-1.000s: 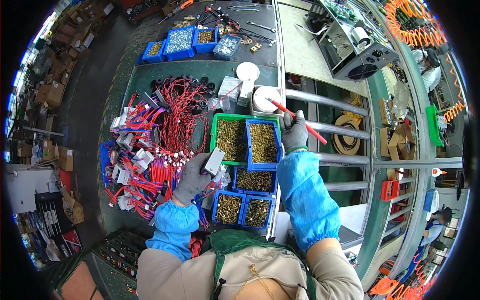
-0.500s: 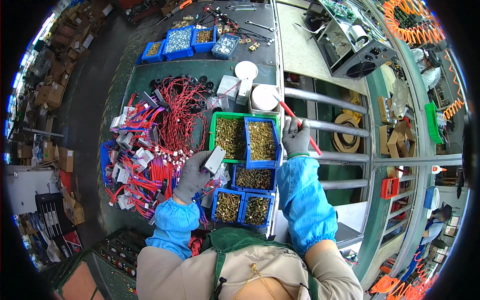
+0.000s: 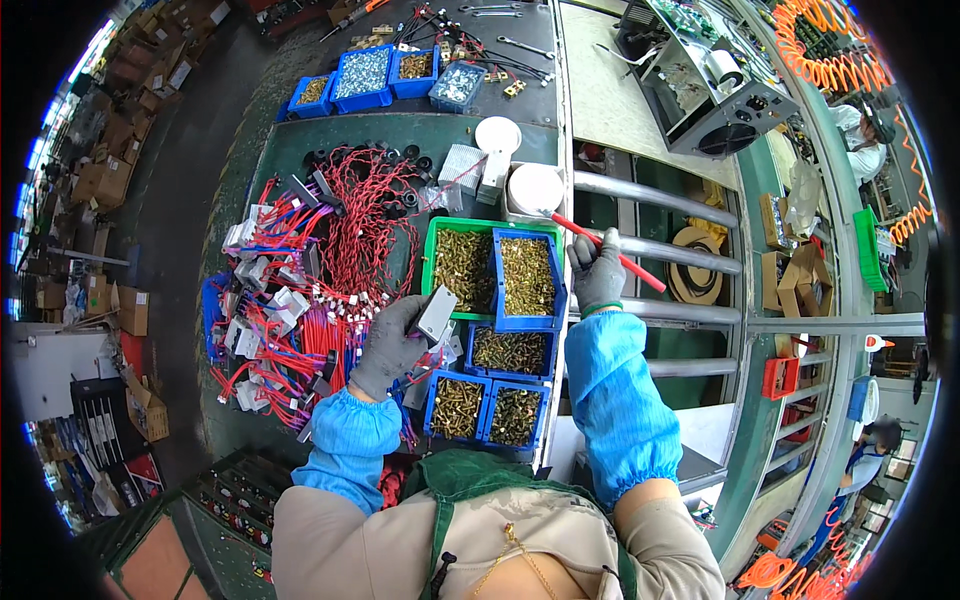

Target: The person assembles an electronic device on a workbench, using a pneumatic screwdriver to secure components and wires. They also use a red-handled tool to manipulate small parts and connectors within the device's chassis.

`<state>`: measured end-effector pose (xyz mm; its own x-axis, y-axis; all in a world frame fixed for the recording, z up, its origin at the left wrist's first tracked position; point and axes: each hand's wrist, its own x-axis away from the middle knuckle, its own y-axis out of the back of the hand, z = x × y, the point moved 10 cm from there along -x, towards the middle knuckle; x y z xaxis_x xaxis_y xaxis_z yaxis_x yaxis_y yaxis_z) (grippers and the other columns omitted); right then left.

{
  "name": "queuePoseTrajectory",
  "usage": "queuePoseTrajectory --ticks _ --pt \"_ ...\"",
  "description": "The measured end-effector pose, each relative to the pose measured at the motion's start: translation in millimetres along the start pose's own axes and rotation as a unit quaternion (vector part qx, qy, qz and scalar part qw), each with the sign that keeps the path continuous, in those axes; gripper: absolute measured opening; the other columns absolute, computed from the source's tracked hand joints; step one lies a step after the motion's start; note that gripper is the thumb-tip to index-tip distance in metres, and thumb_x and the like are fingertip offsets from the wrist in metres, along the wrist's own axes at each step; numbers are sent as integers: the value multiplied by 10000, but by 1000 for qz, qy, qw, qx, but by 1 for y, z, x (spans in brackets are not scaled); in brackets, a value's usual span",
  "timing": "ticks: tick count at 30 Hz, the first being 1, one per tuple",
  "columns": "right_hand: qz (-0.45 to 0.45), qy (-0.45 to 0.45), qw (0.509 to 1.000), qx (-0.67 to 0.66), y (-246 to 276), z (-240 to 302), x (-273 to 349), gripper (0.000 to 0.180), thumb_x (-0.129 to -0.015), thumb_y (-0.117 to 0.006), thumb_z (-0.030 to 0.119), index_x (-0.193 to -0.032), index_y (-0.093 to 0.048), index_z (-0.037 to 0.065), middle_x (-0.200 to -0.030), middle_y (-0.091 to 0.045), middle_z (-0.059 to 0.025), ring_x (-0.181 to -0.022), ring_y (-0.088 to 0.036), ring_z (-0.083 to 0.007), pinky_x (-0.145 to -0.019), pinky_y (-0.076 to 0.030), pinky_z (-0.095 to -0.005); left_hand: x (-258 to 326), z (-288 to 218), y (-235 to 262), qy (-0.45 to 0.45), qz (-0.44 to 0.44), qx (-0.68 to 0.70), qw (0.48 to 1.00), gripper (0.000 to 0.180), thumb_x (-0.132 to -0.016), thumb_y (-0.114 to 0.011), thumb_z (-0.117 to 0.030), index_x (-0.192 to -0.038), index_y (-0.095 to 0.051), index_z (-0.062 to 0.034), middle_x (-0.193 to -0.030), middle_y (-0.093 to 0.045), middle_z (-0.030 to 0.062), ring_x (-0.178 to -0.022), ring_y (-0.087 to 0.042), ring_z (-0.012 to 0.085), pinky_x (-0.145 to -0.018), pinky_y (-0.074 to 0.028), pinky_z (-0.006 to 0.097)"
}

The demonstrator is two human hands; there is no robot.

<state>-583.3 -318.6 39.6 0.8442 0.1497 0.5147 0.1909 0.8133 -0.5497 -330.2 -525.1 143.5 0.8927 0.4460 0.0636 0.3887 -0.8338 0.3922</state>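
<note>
In my left hand (image 3: 390, 350) I grip a small grey rectangular block (image 3: 437, 313), its flat face with small holes turned up. It is held over the left edge of the screw bins. My right hand (image 3: 598, 272), in a grey glove like the left, is closed round a slim red stick (image 3: 642, 273). The stick lies slanted, its far end at the near right side of a round white tub (image 3: 513, 201). Whether that end touches the white contents I cannot tell. A blue bin of brass-coloured screws (image 3: 525, 325) sits just left of my right hand.
Bundled red and purple wires with connectors (image 3: 290, 320) cover the bench's left side. A green bin (image 3: 432, 262) and several blue bins hold screws. Metal rollers (image 3: 690, 313) run along the right. An open metal case (image 3: 715, 95) stands at the far right. Other people work beyond.
My right hand has moved slightly right and away from me with the red stick. The grey block in my left hand has tilted a little. The whole view has shifted slightly.
</note>
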Motion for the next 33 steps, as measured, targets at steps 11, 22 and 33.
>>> queuePoseTrajectory --ticks 11,22,33 --pt "-77 -23 995 -51 17 10 7 358 -918 -553 384 -887 -522 29 -699 -606 -78 -566 -590 -151 -618 -563 -297 0 1 -1 14 0 -3 1000 338 -738 -648 -5 -1075 -618 -8 -939 -657 142 -886 -654 219 -763 -501 311" --pt "287 -162 931 -159 -43 30 76 289 -932 -525 360 -1010 -607 93 -646 -448 7 -507 -411 -39 -541 -444 -234 3 9 -1 -29 17 44 998 452 -687 -575 102 -1122 -601 -16 -1013 -646 163 -951 -640 269 -807 -503 334" --pt "458 -82 852 240 -114 40 151 301 -785 -625 231 -846 -609 -63 -571 -589 -102 -435 -557 -149 -407 -436 -222 9 7 -22 17 126 189 974 341 -772 -700 -42 -1094 -591 -9 -986 -637 86 -908 -628 160 -789 -507 286"
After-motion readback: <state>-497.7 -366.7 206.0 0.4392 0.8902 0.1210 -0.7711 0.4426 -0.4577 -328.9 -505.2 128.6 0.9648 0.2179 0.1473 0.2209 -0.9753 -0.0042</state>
